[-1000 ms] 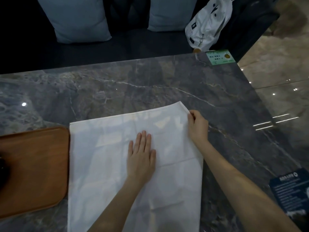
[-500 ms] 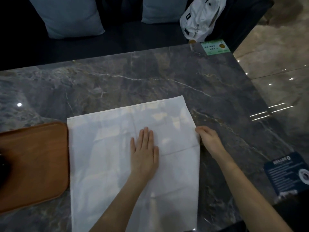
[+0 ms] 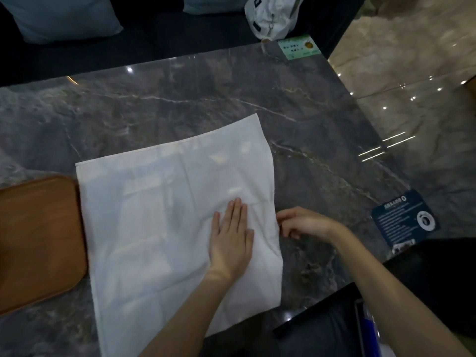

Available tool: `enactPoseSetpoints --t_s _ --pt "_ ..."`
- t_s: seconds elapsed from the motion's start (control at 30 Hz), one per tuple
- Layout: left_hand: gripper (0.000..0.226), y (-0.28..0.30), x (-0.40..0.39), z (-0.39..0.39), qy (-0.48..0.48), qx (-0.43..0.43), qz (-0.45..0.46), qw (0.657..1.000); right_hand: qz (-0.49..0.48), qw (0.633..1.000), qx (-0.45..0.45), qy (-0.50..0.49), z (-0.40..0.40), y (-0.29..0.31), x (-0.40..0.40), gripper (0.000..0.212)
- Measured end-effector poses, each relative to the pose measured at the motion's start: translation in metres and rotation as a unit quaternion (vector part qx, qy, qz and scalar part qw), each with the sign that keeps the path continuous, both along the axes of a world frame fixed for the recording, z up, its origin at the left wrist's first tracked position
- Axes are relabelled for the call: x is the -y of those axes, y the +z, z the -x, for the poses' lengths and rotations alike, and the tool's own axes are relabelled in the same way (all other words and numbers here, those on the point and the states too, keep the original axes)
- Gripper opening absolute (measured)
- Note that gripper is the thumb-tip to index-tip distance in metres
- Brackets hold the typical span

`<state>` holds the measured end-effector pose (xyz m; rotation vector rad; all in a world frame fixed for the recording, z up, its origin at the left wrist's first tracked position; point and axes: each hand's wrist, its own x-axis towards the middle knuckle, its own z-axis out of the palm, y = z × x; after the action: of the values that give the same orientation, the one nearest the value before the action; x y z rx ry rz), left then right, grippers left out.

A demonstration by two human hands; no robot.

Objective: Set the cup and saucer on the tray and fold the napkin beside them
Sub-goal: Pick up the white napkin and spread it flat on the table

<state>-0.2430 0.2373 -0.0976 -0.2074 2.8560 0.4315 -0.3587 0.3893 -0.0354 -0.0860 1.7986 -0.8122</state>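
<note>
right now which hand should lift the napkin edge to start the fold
The right hand. Its curled fingers are already at the right edge of the napkin, seemingly pinching it. The left hand lies flat on the cloth, well placed to pin it down.

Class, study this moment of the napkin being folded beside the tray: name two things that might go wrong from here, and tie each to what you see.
1. The left hand presses flat on the napkin near its right edge, where the right hand works; creases already show there, so the fold may well come out crooked.
2. The napkin's left edge lies against the wooden tray; dragging the cloth might nudge the tray or catch on its rim.
</note>
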Motion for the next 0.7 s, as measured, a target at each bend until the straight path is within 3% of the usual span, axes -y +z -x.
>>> enactPoseSetpoints --t_s 0.07,0.13,0.27,0.33,0.43,0.57,0.7 --pt "0.062 0.001 0.000 0.000 -0.009 0.005 0.002 1.000 -0.004 0.999 -0.018 0.042 -0.004 0.002 -0.003 0.021" --pt "0.065 0.003 0.000 0.001 -0.010 0.011 -0.009 1.000 0.000 0.999 -0.051 0.015 -0.005 0.005 -0.006 0.021" --pt "0.073 0.005 0.003 0.002 0.020 0.005 -0.020 1.000 0.082 0.980 -0.082 -0.163 -0.006 0.007 -0.011 0.008" --pt "0.071 0.006 0.006 0.003 0.037 0.000 -0.029 0.999 0.122 0.965 -0.071 -0.221 -0.006 0.007 -0.011 0.014" --pt "0.060 0.004 0.010 0.005 0.050 0.006 -0.034 0.998 0.076 0.970 -0.132 -0.192 -0.007 0.008 -0.005 0.017" --pt "0.067 0.003 0.010 0.004 0.058 -0.006 -0.043 0.997 -0.031 0.959 -0.256 -0.116 -0.004 0.004 -0.005 0.026" --pt "0.060 0.002 0.007 0.005 0.059 0.002 -0.042 0.997 -0.091 0.954 -0.276 -0.080 -0.010 -0.003 -0.012 0.023"
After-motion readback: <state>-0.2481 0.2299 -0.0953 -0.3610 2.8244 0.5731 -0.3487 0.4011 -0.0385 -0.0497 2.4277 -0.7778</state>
